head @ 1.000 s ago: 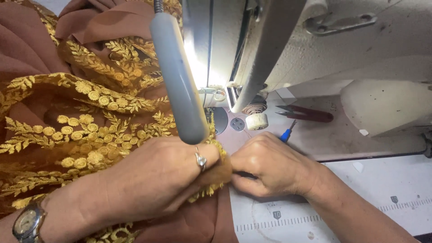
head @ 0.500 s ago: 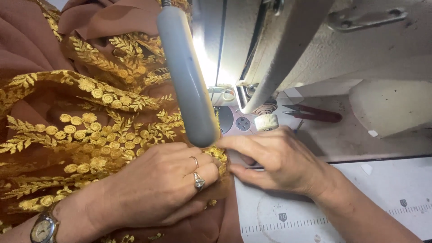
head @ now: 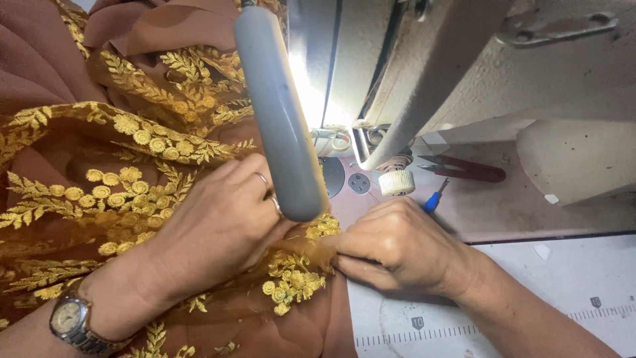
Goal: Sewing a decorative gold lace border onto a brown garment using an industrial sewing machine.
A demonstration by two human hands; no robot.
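Observation:
Brown fabric with gold floral embroidery (head: 99,166) fills the left half of the head view and bunches at the sewing machine's needle area. My left hand (head: 212,232), with rings and a wristwatch, presses down on the fabric, its fingertips partly hidden behind a grey lamp tube (head: 275,113). My right hand (head: 397,248) pinches the embroidered edge (head: 298,275) at the fabric's right side, on the machine bed. The needle itself is hidden.
The cream sewing machine body (head: 530,73) hangs over the top right. A small ribbed white knob (head: 396,182), a blue-handled tool (head: 432,201) and dark red thread snips (head: 467,169) lie on the bed. A ruler strip (head: 596,311) runs along the white table.
My left hand has slid up and right toward the lamp tube. My right hand has gathered and pinched the embroidered edge closer. The view has shifted downward.

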